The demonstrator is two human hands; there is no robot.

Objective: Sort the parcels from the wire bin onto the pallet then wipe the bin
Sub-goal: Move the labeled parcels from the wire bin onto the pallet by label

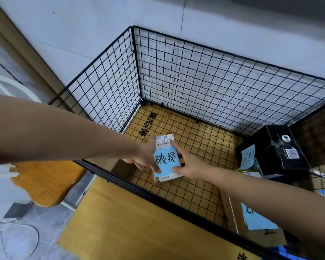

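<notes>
A black wire bin [176, 76] stands against the wall, its floor lined with cardboard. Inside it, both my hands hold a small brown parcel [166, 159] that carries a shipping label and a blue note with handwritten characters. My left hand [145, 156] grips its left side and my right hand [188, 166] grips its right side, just above the bin floor. A black box [278, 147] with a blue note sits in the bin's right corner. Another cardboard parcel [251, 220] with a blue note lies under my right forearm.
Flat cardboard [131, 226] lies on the floor in front of the bin. A wooden stool seat [47, 181] and white furniture [0, 177] stand at the left. The grey wall [233, 25] backs the bin.
</notes>
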